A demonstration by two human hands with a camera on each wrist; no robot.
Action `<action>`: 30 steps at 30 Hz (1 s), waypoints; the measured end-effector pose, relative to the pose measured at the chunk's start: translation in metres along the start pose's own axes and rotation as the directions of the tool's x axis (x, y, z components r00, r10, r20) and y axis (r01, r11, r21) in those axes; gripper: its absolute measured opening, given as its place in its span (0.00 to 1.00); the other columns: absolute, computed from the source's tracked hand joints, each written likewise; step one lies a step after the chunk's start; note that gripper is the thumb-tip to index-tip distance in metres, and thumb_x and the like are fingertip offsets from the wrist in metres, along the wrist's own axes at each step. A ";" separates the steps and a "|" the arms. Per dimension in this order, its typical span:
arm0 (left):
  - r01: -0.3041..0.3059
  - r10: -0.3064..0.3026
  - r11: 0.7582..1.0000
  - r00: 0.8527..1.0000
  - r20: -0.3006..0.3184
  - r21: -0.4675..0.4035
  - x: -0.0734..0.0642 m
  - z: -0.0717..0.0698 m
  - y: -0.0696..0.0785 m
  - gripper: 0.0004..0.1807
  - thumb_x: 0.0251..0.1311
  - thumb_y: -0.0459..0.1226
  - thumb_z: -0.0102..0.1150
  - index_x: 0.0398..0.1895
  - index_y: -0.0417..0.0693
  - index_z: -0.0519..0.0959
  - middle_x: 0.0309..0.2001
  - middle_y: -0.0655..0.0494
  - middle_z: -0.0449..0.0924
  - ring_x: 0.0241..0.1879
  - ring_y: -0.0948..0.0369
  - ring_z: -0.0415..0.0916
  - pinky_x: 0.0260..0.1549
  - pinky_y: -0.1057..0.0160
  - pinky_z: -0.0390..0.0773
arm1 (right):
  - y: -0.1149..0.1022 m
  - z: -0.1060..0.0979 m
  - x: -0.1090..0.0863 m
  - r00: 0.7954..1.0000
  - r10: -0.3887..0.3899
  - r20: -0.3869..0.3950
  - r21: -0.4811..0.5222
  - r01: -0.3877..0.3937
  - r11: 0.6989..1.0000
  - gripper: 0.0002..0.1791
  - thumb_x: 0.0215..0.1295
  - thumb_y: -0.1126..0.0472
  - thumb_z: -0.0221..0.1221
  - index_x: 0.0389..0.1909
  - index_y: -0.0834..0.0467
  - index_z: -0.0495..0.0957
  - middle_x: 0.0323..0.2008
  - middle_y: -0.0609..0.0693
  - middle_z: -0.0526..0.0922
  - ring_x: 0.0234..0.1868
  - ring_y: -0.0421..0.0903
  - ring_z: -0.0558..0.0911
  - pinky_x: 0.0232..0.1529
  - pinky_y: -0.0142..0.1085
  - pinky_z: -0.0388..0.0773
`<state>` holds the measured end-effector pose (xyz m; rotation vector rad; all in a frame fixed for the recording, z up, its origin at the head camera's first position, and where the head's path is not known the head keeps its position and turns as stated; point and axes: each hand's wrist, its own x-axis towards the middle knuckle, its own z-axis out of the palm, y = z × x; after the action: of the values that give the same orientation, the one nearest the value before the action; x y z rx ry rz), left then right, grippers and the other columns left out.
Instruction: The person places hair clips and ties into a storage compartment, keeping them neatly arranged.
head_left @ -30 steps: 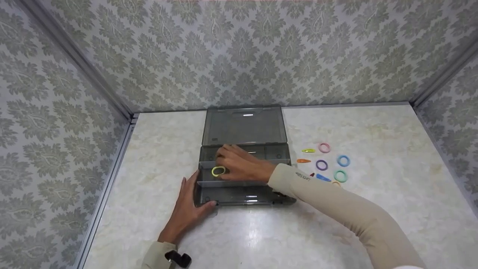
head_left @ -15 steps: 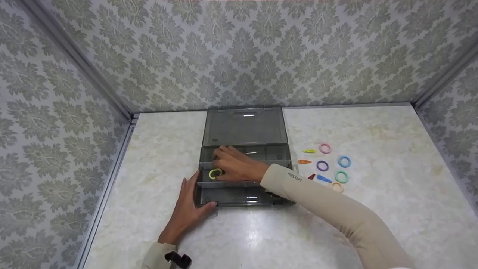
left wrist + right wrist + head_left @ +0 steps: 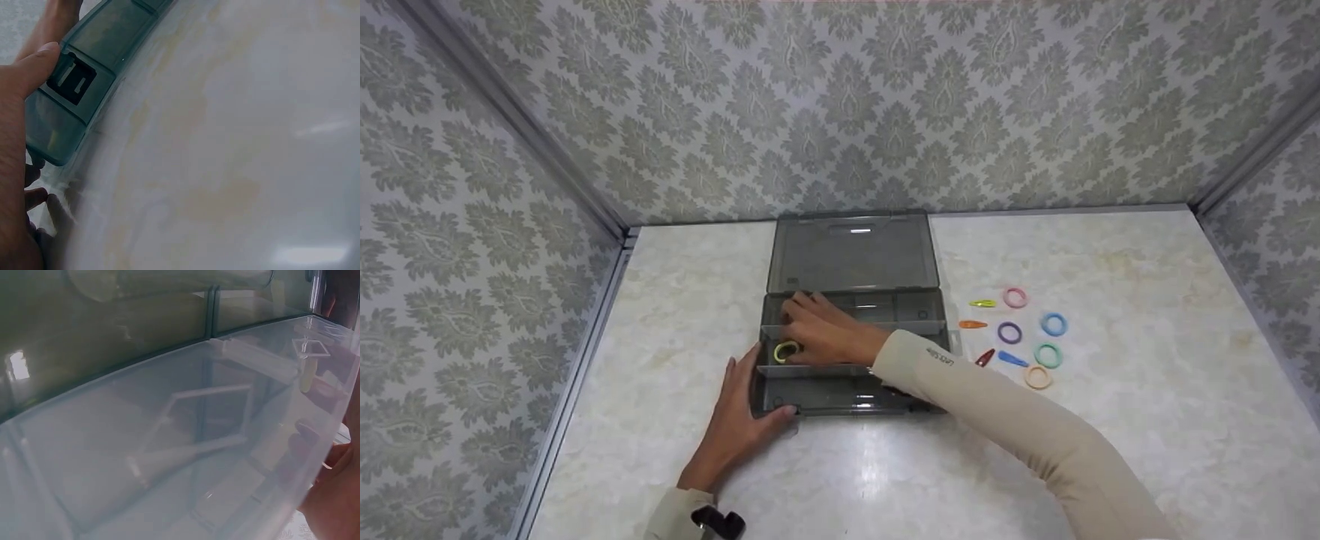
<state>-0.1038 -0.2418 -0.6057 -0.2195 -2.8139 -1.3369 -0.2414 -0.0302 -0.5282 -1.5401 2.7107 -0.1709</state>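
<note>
A smoky grey compartment box [image 3: 825, 393] lies with its lid [image 3: 851, 251] folded back. My left hand [image 3: 739, 409] grips the box's front left corner, thumb on the front wall and fingers along the left side. In the left wrist view, the thumb [image 3: 42, 67] presses beside a dark latch recess. My right hand [image 3: 826, 334] reaches into the middle compartment with a yellow hair tie [image 3: 785, 352] held at its thumb side, close to the left wall. The right wrist view mostly shows a clear divider [image 3: 140, 433], with part of the hand [image 3: 332, 500] at the right edge.
Right of the box lie pink [image 3: 1015, 298], purple [image 3: 1009, 333], blue [image 3: 1054, 324], green [image 3: 1048, 355] and peach [image 3: 1038, 377] hair ties. Yellow [image 3: 982, 304], orange [image 3: 973, 325], red [image 3: 985, 358] and blue [image 3: 1013, 359] snap clips lie nearer the box. Patterned walls enclose the table.
My right hand has moved left and slightly down within the middle compartment, taking the yellow hair tie toward the left wall. The forearm uncovers the red clip and peach hair tie. My left hand stays put.
</note>
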 end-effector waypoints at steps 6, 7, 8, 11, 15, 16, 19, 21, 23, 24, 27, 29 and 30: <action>0.006 -0.006 1.000 1.000 0.001 0.007 0.001 0.001 0.001 0.63 0.63 0.61 0.77 0.93 0.63 0.48 0.90 0.52 0.49 0.88 0.34 0.30 0.79 0.21 0.47 | 0.002 -0.002 -0.005 1.000 0.004 0.027 0.021 -0.005 1.000 0.19 0.78 0.43 0.69 0.58 0.50 0.90 0.66 0.53 0.79 0.64 0.52 0.75 0.67 0.53 0.77; 0.007 -0.007 1.000 1.000 0.001 0.005 0.001 0.001 0.001 0.63 0.63 0.61 0.77 0.92 0.63 0.48 0.90 0.52 0.49 0.88 0.34 0.30 0.79 0.22 0.47 | 0.004 -0.003 -0.006 1.000 0.005 0.028 0.035 -0.006 0.999 0.19 0.78 0.44 0.69 0.58 0.51 0.90 0.66 0.53 0.79 0.64 0.52 0.75 0.68 0.54 0.77; 0.007 -0.007 1.000 1.000 0.001 0.004 0.002 0.001 0.002 0.63 0.62 0.61 0.77 0.92 0.63 0.48 0.90 0.52 0.49 0.88 0.34 0.30 0.79 0.22 0.46 | 0.005 -0.004 -0.007 1.000 0.005 0.030 0.050 -0.006 0.999 0.19 0.78 0.44 0.69 0.59 0.51 0.90 0.66 0.53 0.79 0.64 0.52 0.75 0.68 0.55 0.77; 0.004 -0.004 1.000 1.000 0.002 -0.001 0.002 0.001 0.002 0.64 0.62 0.61 0.78 0.93 0.60 0.48 0.90 0.51 0.49 0.88 0.35 0.31 0.81 0.24 0.45 | 0.010 -0.005 -0.012 1.000 -0.006 0.030 0.093 0.003 0.996 0.19 0.78 0.47 0.69 0.61 0.52 0.89 0.66 0.54 0.79 0.64 0.53 0.75 0.69 0.57 0.77; -0.001 0.001 1.000 1.000 -0.004 0.000 0.001 0.001 0.001 0.63 0.63 0.60 0.78 0.92 0.58 0.48 0.90 0.50 0.49 0.88 0.34 0.32 0.81 0.24 0.44 | 0.015 -0.007 -0.019 1.000 -0.024 0.016 0.113 0.022 0.993 0.19 0.78 0.47 0.69 0.61 0.52 0.89 0.65 0.54 0.80 0.64 0.53 0.76 0.67 0.56 0.78; -0.003 0.004 1.000 1.000 -0.006 0.004 0.001 0.001 0.001 0.63 0.63 0.60 0.78 0.92 0.58 0.48 0.90 0.49 0.50 0.88 0.34 0.32 0.81 0.25 0.44 | 0.015 -0.008 -0.021 1.000 -0.024 0.015 0.115 0.022 0.993 0.19 0.78 0.47 0.69 0.61 0.53 0.89 0.65 0.54 0.80 0.65 0.53 0.76 0.67 0.56 0.78; -0.017 0.017 1.000 1.000 -0.011 0.016 0.001 0.001 0.001 0.63 0.63 0.60 0.78 0.92 0.57 0.48 0.90 0.49 0.50 0.88 0.34 0.33 0.82 0.25 0.45 | 0.016 -0.011 -0.028 1.000 -0.015 0.028 0.125 0.011 0.992 0.22 0.79 0.45 0.68 0.64 0.53 0.88 0.67 0.54 0.78 0.68 0.53 0.76 0.72 0.58 0.75; -0.028 0.028 0.999 0.999 -0.016 0.019 0.002 0.001 0.000 0.64 0.63 0.60 0.78 0.92 0.55 0.48 0.89 0.48 0.51 0.88 0.35 0.34 0.82 0.27 0.44 | 0.016 -0.014 -0.033 0.999 -0.006 0.032 0.145 0.001 0.989 0.23 0.79 0.44 0.67 0.65 0.53 0.87 0.68 0.54 0.78 0.70 0.54 0.76 0.74 0.59 0.74; -0.033 0.033 0.999 0.999 -0.018 0.021 0.002 0.001 0.000 0.64 0.63 0.60 0.78 0.92 0.55 0.48 0.89 0.48 0.51 0.88 0.35 0.34 0.83 0.28 0.44 | 0.017 -0.016 -0.038 1.000 -0.001 0.025 0.169 -0.003 0.986 0.25 0.80 0.43 0.67 0.67 0.53 0.87 0.69 0.55 0.77 0.70 0.54 0.75 0.74 0.58 0.74; -0.031 0.031 0.999 0.999 -0.019 0.018 0.002 0.001 0.000 0.64 0.62 0.60 0.78 0.92 0.56 0.49 0.89 0.49 0.51 0.88 0.35 0.34 0.83 0.28 0.44 | 0.018 -0.017 -0.040 1.000 -0.001 0.017 0.186 -0.002 0.983 0.25 0.79 0.43 0.67 0.67 0.54 0.86 0.69 0.55 0.78 0.70 0.55 0.76 0.73 0.57 0.74; -0.020 0.021 1.000 1.000 -0.019 0.015 0.002 0.002 -0.001 0.64 0.62 0.61 0.78 0.92 0.58 0.49 0.90 0.51 0.51 0.88 0.36 0.33 0.83 0.27 0.44 | 0.022 -0.021 -0.048 1.000 -0.008 -0.013 0.228 0.010 0.974 0.25 0.80 0.44 0.67 0.66 0.55 0.86 0.69 0.57 0.78 0.68 0.54 0.76 0.70 0.55 0.76; -0.016 0.016 1.000 1.000 -0.018 0.013 0.002 0.003 -0.001 0.64 0.62 0.61 0.78 0.92 0.59 0.48 0.90 0.52 0.51 0.88 0.36 0.33 0.82 0.27 0.44 | 0.025 -0.024 -0.052 1.000 -0.009 -0.029 0.261 0.017 0.965 0.25 0.80 0.45 0.66 0.66 0.57 0.86 0.68 0.58 0.79 0.68 0.55 0.76 0.70 0.54 0.76; -0.012 0.012 1.000 1.000 -0.018 0.012 0.001 0.003 -0.001 0.64 0.62 0.61 0.78 0.92 0.59 0.48 0.90 0.52 0.51 0.89 0.36 0.33 0.83 0.27 0.44 | 0.027 -0.025 -0.055 0.999 -0.004 -0.035 0.283 0.014 0.959 0.24 0.81 0.45 0.66 0.66 0.57 0.86 0.68 0.58 0.79 0.68 0.54 0.76 0.70 0.53 0.76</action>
<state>-0.1053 -0.2398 -0.6088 -0.2221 -2.8003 -1.3129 -0.2380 0.0322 -0.5077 -1.4781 2.5629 -0.5638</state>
